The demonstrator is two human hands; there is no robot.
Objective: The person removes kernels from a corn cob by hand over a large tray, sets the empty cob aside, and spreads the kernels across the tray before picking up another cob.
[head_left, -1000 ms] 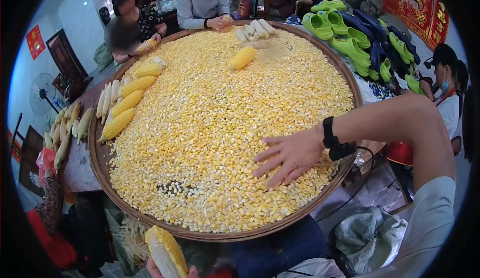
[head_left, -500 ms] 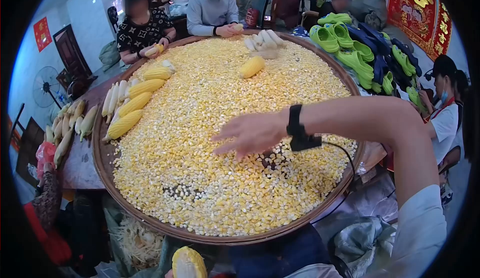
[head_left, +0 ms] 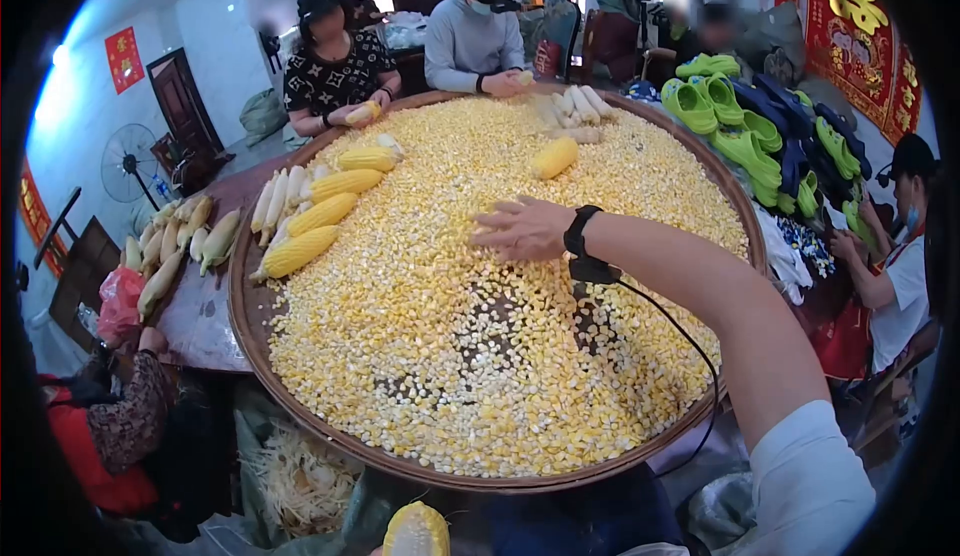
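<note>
My right hand (head_left: 525, 230) lies palm down on the loose corn kernels (head_left: 400, 286), fingers stretched out and a little spread, holding nothing. A black band with a cable is on its wrist. The kernels cover a large round tray (head_left: 262, 356), with dark bottom showing through behind the hand. At the bottom edge a partly shelled corn cob (head_left: 416, 533) stands up from my left hand, which is almost wholly out of frame. Several whole yellow cobs (head_left: 303, 252) lie on the tray's left side, beside bare cobs (head_left: 275, 196). Another yellow cob (head_left: 555, 159) rests beyond my right hand.
Two people at the far rim hold cobs. Green and navy clogs (head_left: 745, 146) are piled at the right, near a seated person. Unhusked cobs (head_left: 180, 241) and a pink bag (head_left: 120, 301) lie at the left by another person. A sack of husks (head_left: 300, 486) stands below.
My right hand has swept forward, away from me, across the kernels, baring more of the tray bottom. The view has shifted, and the cob at the bottom edge stays held.
</note>
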